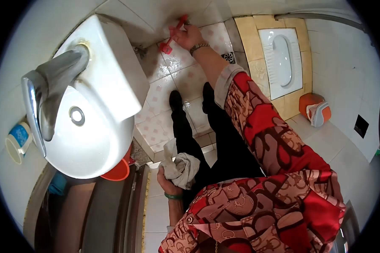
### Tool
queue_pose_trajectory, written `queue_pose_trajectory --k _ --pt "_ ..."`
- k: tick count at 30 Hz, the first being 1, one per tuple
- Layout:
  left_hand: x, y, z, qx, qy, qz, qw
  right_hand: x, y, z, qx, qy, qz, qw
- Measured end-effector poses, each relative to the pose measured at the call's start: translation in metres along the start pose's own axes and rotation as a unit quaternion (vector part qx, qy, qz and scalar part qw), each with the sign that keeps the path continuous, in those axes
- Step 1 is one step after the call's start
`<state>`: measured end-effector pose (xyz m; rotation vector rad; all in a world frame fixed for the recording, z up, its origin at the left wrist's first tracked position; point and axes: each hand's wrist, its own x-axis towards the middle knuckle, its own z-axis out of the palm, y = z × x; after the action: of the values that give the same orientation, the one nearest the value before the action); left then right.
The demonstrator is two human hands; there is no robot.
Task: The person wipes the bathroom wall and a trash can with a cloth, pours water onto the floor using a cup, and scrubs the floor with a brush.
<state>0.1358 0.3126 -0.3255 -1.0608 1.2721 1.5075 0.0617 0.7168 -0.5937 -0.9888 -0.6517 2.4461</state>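
My right hand [189, 37] is stretched forward at the top centre, its fingers closed round the pink-red handle of a small brush-like tool [166, 47]. The tool lies slantwise close to the wall, over the wet tiled floor [179, 59]. What its head is exactly, I cannot make out. Lower down, beside my left leg, my left hand [168, 182] grips a crumpled whitish cloth [182, 170]. The cloth covers most of that hand's fingers. A watch is on my right wrist and a green bangle on my left.
A white washbasin [88, 147] with a metal tap [55, 84] juts out at the left, a red basin [117, 170] beneath it. A squat toilet [283, 61] is set in the raised floor at the right, near an orange bin [312, 105]. A floor drain [228, 57] lies between.
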Motion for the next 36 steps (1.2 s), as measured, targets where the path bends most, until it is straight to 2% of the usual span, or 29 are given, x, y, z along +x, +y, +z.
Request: queue_pose_trajectory --k 1,3,5,6,8,10,11,12,13,14,16,18,19,20,22,24,28,32,36 --pt "0.0 0.0 0.001 0.008 -0.002 0.014 1.0 0.004 0.012 -0.014 -0.178 -0.037 -0.056 0.982" --pt "-0.003 0.002 0.007 0.014 -0.004 0.03 0.999 -0.006 0.022 -0.025 -0.377 -0.083 -0.149 0.91" --pt "-0.002 0.004 0.017 0.011 -0.04 0.018 0.999 -0.05 0.007 0.0 -0.201 -0.012 -0.049 0.978" --pt "-0.002 0.004 0.018 0.009 -0.043 0.019 0.999 -0.086 -0.007 0.031 0.067 0.093 0.107 0.988" --pt "0.001 0.002 0.018 0.01 -0.062 0.042 0.997 -0.134 -0.01 0.038 0.07 0.138 0.2 0.967" --pt "-0.001 0.006 0.027 0.0 -0.063 0.048 0.997 -0.188 -0.007 0.033 0.048 -0.017 0.208 0.977" --pt "0.001 0.007 0.025 0.024 -0.091 0.051 0.994 -0.216 -0.013 0.044 -0.022 -0.061 0.215 0.975" --pt "0.002 0.008 0.022 0.045 -0.113 0.056 0.991 -0.243 -0.019 0.058 -0.092 -0.108 0.224 0.964" --pt "0.005 0.009 0.021 0.061 -0.115 0.083 0.988 -0.262 -0.02 0.067 -0.091 -0.14 0.27 0.948" --pt "-0.005 0.021 0.034 0.058 -0.167 0.103 0.979 -0.279 -0.02 0.077 -0.09 -0.174 0.316 0.928" --pt "-0.03 0.043 0.06 0.056 -0.143 0.162 0.975 -0.301 -0.023 0.102 -0.115 -0.25 0.364 0.89" --pt "-0.04 0.052 0.07 0.032 -0.141 0.179 0.973 -0.316 -0.037 0.134 -0.235 -0.316 0.336 0.855" --pt "-0.048 0.066 0.069 0.05 -0.156 0.187 0.969 -0.321 -0.041 0.158 -0.193 -0.347 0.323 0.859" --pt "-0.053 0.07 0.07 0.023 -0.12 0.208 0.971 -0.321 -0.043 0.172 -0.194 -0.359 0.327 0.852" --pt "-0.066 0.082 0.069 -0.037 -0.155 0.203 0.966 -0.325 -0.05 0.195 -0.209 -0.355 0.358 0.838" --pt "-0.076 0.087 0.069 -0.064 -0.12 0.258 0.957 -0.324 -0.058 0.217 -0.233 -0.333 0.336 0.85" --pt "-0.075 0.089 0.045 -0.075 -0.164 0.343 0.922 -0.323 -0.055 0.238 -0.264 -0.365 0.291 0.844" --pt "-0.082 0.097 0.037 -0.081 -0.169 0.376 0.907 -0.324 -0.06 0.267 -0.316 -0.404 0.244 0.823" --pt "-0.085 0.118 -0.011 -0.118 -0.199 0.339 0.912 -0.336 -0.021 0.314 -0.264 -0.38 0.273 0.843"
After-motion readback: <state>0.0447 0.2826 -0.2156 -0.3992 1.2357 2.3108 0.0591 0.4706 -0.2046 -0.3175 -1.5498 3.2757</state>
